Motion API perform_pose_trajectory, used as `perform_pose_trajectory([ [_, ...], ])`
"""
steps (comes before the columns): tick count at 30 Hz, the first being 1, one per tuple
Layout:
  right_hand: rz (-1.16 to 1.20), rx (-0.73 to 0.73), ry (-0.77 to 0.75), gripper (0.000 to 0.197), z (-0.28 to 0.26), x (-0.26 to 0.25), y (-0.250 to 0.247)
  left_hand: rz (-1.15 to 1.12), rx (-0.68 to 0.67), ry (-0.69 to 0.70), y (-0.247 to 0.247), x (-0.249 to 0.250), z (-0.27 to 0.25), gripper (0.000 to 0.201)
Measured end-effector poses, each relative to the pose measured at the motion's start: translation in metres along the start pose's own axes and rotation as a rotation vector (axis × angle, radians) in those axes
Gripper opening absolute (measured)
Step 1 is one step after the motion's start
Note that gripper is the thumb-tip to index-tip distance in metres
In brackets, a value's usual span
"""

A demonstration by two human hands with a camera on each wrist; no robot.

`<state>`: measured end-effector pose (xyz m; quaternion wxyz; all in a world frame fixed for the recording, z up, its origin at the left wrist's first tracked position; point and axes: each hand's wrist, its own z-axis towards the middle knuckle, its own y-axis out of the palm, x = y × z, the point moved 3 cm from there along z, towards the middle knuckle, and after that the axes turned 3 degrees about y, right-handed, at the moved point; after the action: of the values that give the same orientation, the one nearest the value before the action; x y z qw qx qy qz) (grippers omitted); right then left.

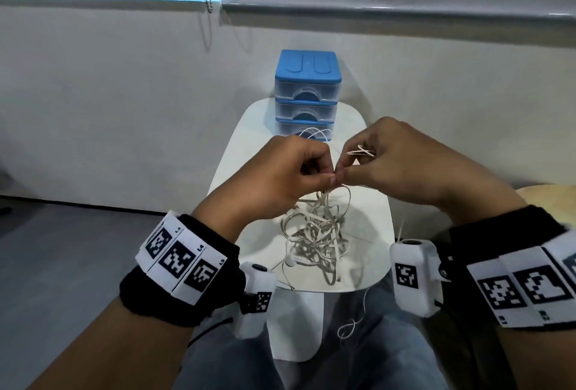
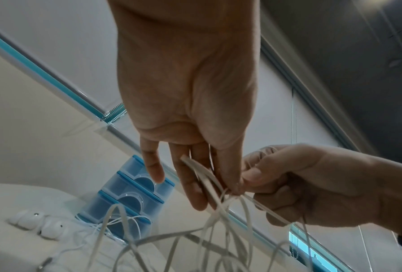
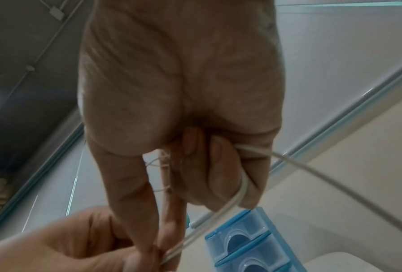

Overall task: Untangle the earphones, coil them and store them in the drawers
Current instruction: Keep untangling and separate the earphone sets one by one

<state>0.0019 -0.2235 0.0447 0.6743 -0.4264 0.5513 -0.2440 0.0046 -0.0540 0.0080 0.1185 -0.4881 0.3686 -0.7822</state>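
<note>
Pinching the same strand of flat white earphone cable (image 1: pixel 324 227), the left hand (image 1: pixel 277 177) and the right hand (image 1: pixel 402 162) meet thumb-tip to thumb-tip above the small white table (image 1: pixel 374 211). The left thumb and forefinger close on the cable, and in the left wrist view more flat strands run down between its fingers (image 2: pixel 195 187). The right hand pinches with thumb and forefinger too, while its other fingers (image 3: pixel 221 165) curl round a few loops of cable that wrap over them; those loops show near its knuckles in the head view.

Below the two hands the rest of the cable hangs and lies in a loose tangle on the table top, with a white earbud (image 1: pixel 290 261) at the near left edge of the heap. A thinner white cord (image 1: pixel 349 327) dangles off the table's near edge over the person's lap.

At the far end of the table stands a small blue chest of three clear drawers (image 1: pixel 307 96), all three pushed in; thin white wire lies looped against the bottom one. In the left wrist view two white earbuds (image 2: pixel 39 223) rest on the table beside the chest.
</note>
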Motion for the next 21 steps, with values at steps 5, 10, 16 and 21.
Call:
perform_pose_trajectory([
  [5, 0.006, -0.039, -0.053, 0.013, -0.002, 0.002, 0.003, -0.061, 0.034, 0.015, -0.004, 0.001, 0.002, 0.020],
  [10, 0.235, 0.083, -0.119, 0.018, 0.001, 0.002, -0.001, -0.265, 0.024, 0.010, 0.000, -0.001, 0.003, 0.034],
  [16, 0.812, 0.166, -0.212, 0.017, 0.001, -0.009, -0.009, -0.274, -0.081, 0.029, 0.010, -0.004, -0.002, 0.017],
  [21, 1.019, 0.256, -0.239, 0.013, -0.002, -0.014, -0.014, -0.238, -0.051, -0.001, 0.008, -0.008, -0.005, 0.013],
])
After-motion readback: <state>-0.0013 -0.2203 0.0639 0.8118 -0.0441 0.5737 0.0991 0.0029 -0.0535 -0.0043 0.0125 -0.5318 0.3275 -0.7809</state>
